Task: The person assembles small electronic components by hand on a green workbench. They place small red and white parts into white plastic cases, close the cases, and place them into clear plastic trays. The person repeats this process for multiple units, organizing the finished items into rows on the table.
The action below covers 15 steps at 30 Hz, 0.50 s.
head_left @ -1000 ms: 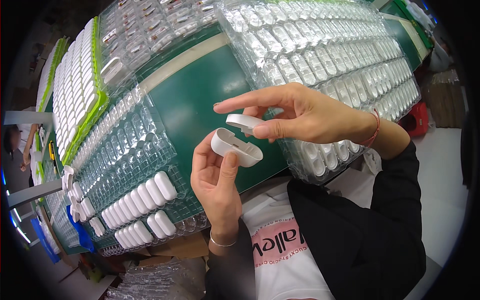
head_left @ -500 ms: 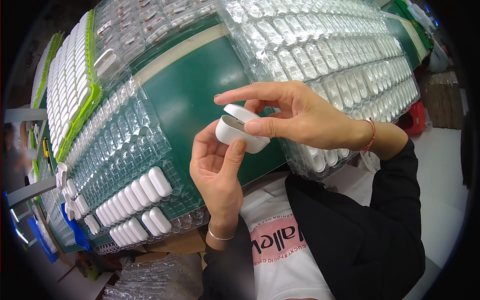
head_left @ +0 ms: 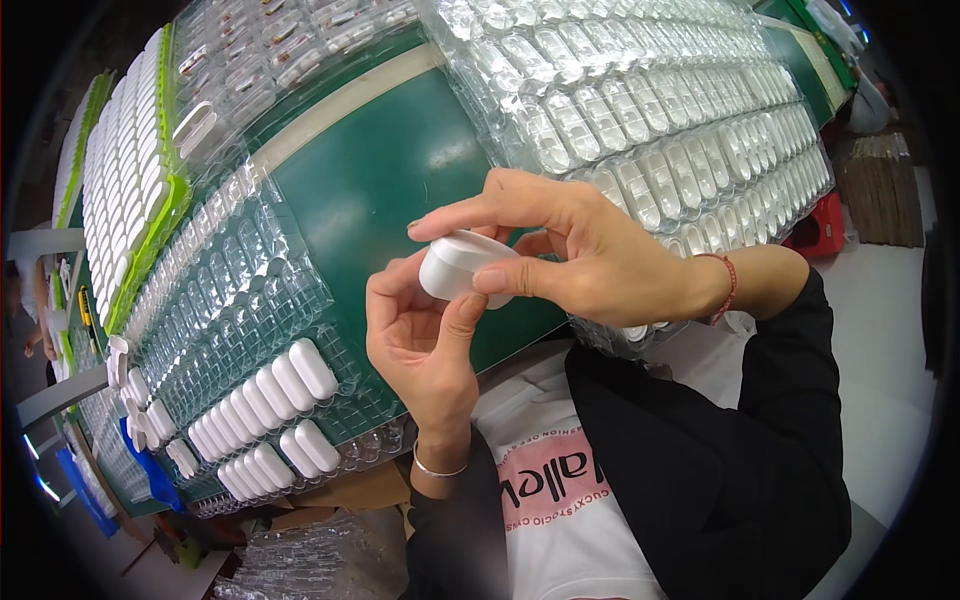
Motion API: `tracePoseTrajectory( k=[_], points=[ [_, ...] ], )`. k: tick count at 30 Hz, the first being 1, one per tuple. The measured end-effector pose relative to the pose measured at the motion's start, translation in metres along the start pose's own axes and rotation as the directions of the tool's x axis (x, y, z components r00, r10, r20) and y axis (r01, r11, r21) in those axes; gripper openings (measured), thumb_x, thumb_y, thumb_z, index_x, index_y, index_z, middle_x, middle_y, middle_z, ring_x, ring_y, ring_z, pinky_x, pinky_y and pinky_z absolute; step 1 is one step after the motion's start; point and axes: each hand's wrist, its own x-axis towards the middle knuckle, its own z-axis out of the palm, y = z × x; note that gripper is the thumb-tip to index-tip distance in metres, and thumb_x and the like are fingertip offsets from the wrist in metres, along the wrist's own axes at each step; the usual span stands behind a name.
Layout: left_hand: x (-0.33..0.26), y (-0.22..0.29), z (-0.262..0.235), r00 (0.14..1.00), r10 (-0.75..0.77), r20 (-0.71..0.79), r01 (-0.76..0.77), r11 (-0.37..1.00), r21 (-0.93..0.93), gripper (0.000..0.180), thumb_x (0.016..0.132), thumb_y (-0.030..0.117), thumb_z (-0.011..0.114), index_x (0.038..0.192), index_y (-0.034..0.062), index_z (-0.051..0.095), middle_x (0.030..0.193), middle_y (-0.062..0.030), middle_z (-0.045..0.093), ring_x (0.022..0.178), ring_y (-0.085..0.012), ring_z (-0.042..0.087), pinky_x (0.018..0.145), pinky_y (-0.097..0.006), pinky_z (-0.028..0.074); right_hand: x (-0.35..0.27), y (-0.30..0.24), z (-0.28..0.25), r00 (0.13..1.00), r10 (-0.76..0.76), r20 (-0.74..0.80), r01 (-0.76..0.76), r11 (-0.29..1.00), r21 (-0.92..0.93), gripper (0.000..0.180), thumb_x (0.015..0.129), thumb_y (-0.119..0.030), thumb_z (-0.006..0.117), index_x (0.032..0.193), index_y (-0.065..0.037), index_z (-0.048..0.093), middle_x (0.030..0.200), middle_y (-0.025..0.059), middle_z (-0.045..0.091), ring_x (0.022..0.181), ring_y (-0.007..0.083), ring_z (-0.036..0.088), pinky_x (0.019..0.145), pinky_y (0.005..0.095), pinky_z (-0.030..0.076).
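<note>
A small white earbud charging case (head_left: 450,268) is held between my two hands over the green mat, and its lid lies down on its base. My left hand (head_left: 425,335) grips it from below, thumb pressed on the near side. From the right, my right hand (head_left: 590,245) pinches the case, thumb on its front and index finger stretched over the lid. The far side of the case is hidden by the fingers. Left of my hands, rows of closed white cases (head_left: 255,405) lie in a clear plastic tray (head_left: 250,260).
Clear blister trays (head_left: 640,130) full of pale shells cover the back right. At the far left stands a lime-green tray (head_left: 150,240) of white pieces. Loose white parts (head_left: 140,400) lie by a metal bar. The green mat (head_left: 370,150) shows between the trays.
The case lid has swung from partly open down onto the base. Both hands, still on the case, have shifted slightly left.
</note>
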Motion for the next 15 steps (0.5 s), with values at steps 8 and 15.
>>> tracePoseTrajectory(
  k=[8, 15],
  points=[
    [-0.0013, -0.0017, -0.0111, 0.994, -0.035, 0.104, 0.045, 0.994, -0.103, 0.039, 0.087, 0.007, 0.072, 0.118, -0.0023, 0.051, 0.112, -0.0093, 0.06, 0.106, -0.0179, 0.059, 0.095, -0.034, 0.046, -0.0038, 0.0031, 0.0064, 0.997, -0.008, -0.072, 0.02, 0.985, 0.172, 0.033, 0.086, -0.016, 0.067, 0.119, -0.014, 0.067, 0.088, 0.0024, 0.051, 0.086, 0.0146, 0.052, 0.073, 0.0281, 0.046],
    [-0.0013, 0.0043, -0.0056, 0.996, -0.068, 0.065, 0.07, 0.997, -0.024, 0.037, 0.087, 0.005, 0.07, 0.118, -0.0024, 0.052, 0.112, -0.0099, 0.06, 0.105, -0.018, 0.059, 0.095, -0.034, 0.046, -0.0014, 0.0053, 0.009, 0.996, -0.018, -0.087, 0.024, 0.997, 0.071, 0.031, 0.085, -0.015, 0.068, 0.116, -0.013, 0.069, 0.086, 0.0024, 0.052, 0.083, 0.0149, 0.05, 0.073, 0.0292, 0.045]
  ],
)
